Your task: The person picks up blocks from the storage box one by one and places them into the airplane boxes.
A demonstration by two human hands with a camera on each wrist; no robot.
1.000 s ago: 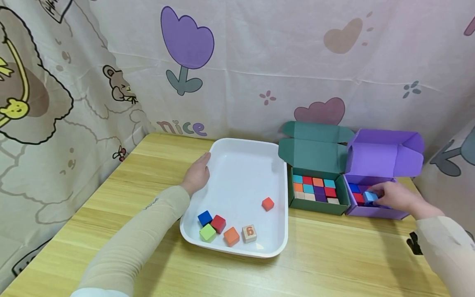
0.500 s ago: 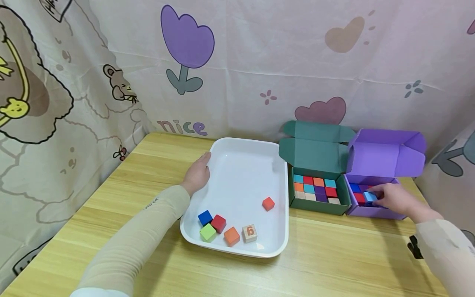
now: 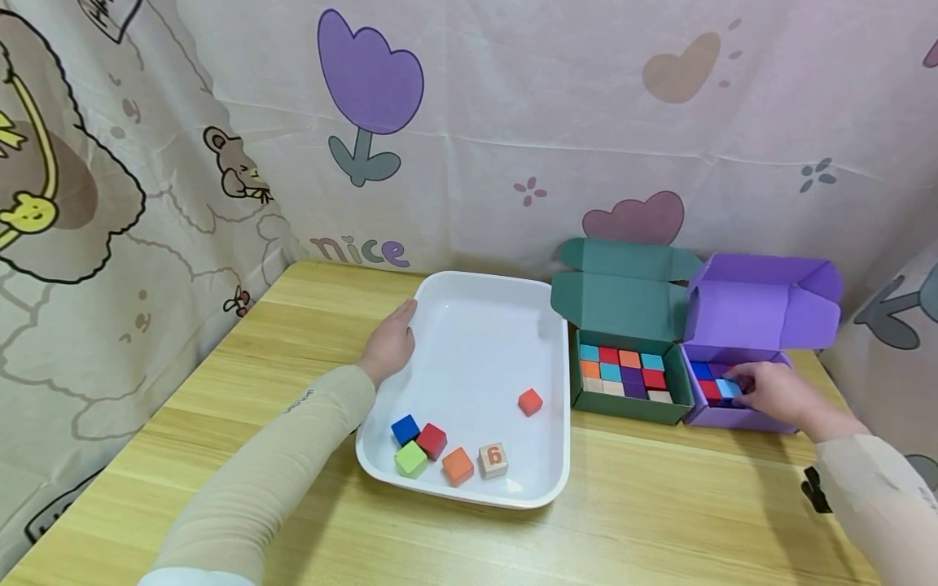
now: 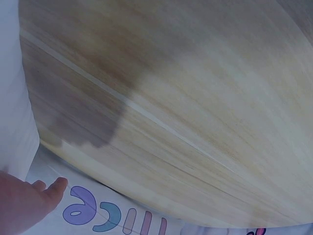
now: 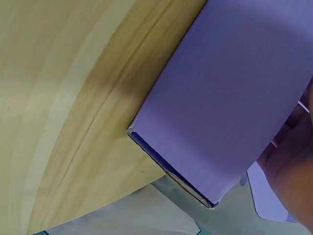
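At the white tray's left side, my left hand holds the rim; in the left wrist view only some of its fingers show. My right hand reaches over the front wall of the purple box, its fingertips pinching a light blue block. That block sits among red, blue and purple blocks, level with the red block beside it. The hand covers the box's right part. In the right wrist view, the box wall hides the fingertips.
Several loose blocks lie in the tray, including a red-orange one and a wooden one marked 6. Between tray and purple box stands an open green box with rows of coloured blocks. Both lids lean back towards the printed cloth.
The light blue block has sunk lower into the purple box and now lies level with its neighbour. My right hand has shifted slightly left and down with it. The left hand stays on the tray.
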